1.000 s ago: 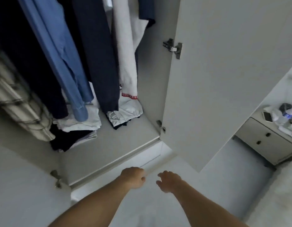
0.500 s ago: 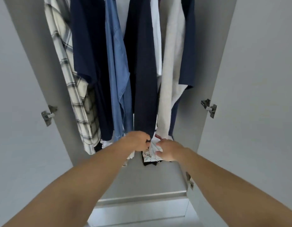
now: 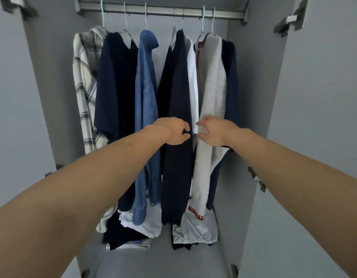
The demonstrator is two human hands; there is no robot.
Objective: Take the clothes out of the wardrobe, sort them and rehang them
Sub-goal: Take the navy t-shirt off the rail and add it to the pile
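The open wardrobe has a metal rail (image 3: pixel 157 14) with several garments on hangers. From the left hang a plaid shirt (image 3: pixel 84 87), a navy tee (image 3: pixel 115 87), a denim shirt (image 3: pixel 145 93), a dark navy garment (image 3: pixel 177 83), a white shirt (image 3: pixel 192 77), a pale grey garment with red trim (image 3: pixel 211 83) and another navy piece (image 3: pixel 231 87). My left hand (image 3: pixel 171 131) is stretched out in front of the dark navy garment with its fingers loosely curled. My right hand (image 3: pixel 212 132) hovers at the pale grey garment's edge, fingers curved and apart. Neither hand grips cloth.
Crumpled clothes lie on the wardrobe floor: a dark and white pile (image 3: pixel 133 233) at the left, a pale pile (image 3: pixel 195 231) at the right. Both doors stand open, the left door (image 3: pixel 13 117) and the right door (image 3: pixel 324 117), with hinges along the sides.
The view has tilted up from the floor to the rail. Both hands have risen from the piles at the wardrobe bottom to mid-height of the hanging clothes.
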